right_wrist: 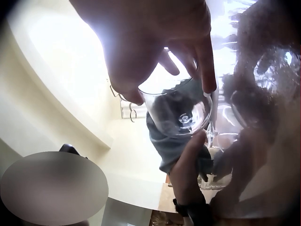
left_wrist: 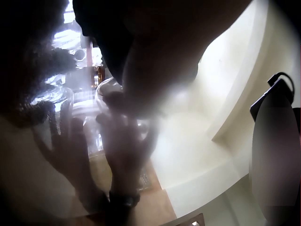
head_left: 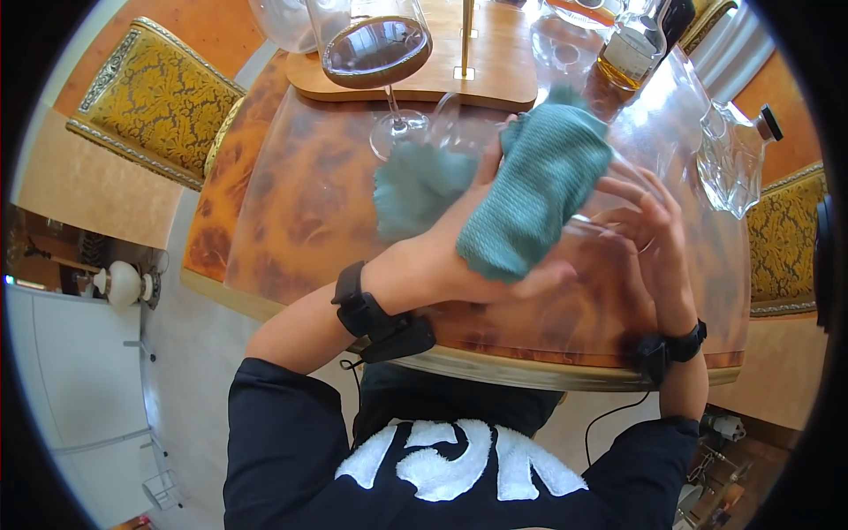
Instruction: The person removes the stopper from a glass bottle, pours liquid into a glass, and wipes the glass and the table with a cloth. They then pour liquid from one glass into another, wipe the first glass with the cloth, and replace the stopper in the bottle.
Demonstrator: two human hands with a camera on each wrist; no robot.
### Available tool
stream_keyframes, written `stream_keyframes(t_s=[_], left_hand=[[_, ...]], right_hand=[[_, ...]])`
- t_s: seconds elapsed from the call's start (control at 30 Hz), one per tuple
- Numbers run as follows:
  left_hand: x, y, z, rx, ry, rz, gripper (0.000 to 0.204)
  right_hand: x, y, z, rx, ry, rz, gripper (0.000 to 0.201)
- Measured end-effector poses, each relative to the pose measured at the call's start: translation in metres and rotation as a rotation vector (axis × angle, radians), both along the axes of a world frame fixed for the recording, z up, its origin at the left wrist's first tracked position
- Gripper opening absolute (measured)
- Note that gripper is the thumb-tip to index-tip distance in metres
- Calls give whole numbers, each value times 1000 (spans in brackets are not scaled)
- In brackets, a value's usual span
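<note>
My left hand (head_left: 442, 231) holds a textured teal cloth (head_left: 541, 181) against a clear drinking glass (right_wrist: 171, 110). In the right wrist view, the cloth lies behind and below the round bowl, with the left thumb at its side. My right hand (head_left: 652, 221) grips the glass by its rim, fingers and thumb curled over the edge. Much of the glass is hidden by the cloth in the head view. Beyond my left forearm shows another teal patch of cloth (head_left: 420, 190). Both hands appear dark and blurred in the left wrist view.
A stemmed glass of dark drink (head_left: 378, 55) stands beside a wooden stand (head_left: 406, 87) with a brass post. Toward the back right are an amber bottle (head_left: 632, 53) and a faceted clear decanter (head_left: 735, 159) with a dark stopper. The glossy table (head_left: 291, 221) has a curved front edge.
</note>
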State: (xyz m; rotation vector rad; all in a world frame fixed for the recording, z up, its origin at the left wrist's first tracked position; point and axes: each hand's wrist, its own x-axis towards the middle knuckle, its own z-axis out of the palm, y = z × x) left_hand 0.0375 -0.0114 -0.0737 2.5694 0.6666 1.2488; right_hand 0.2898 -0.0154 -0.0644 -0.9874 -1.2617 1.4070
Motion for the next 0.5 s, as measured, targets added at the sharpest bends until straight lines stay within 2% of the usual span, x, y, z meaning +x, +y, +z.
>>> stream_keyframes(t_s=[0.03,0.13,0.17,0.2,0.27,0.3,0.4,0.43,0.47,0.5], left_hand=[[1,-1,4,-34,27,-47,81],[-1,-6,14,-4,142,-50,80],[0,-6,18,28,32,-61,76],[2,-5,25,-34,23,-10,65],[3,2,27,-178,-230,-77,52],[2,3,28,-175,-229,-83,52],[-7,3,28,-785,-547,-76,35],[-6,4,32,-874,-560,18,41],[-8,7,30,-872,-567,23,41],[-10,12,26,-1059,-623,59,44]], right_hand=[[2,-3,7,11,-14,-53,60],[39,14,9,85,20,-94,64],[47,18,10,69,35,-124,66],[53,22,13,57,49,-153,67],[59,26,13,83,53,-199,65],[60,28,13,82,51,-222,65],[63,29,14,81,55,-260,64],[64,31,14,85,64,-273,64],[65,31,14,85,60,-265,64],[67,31,14,87,88,-285,65]])
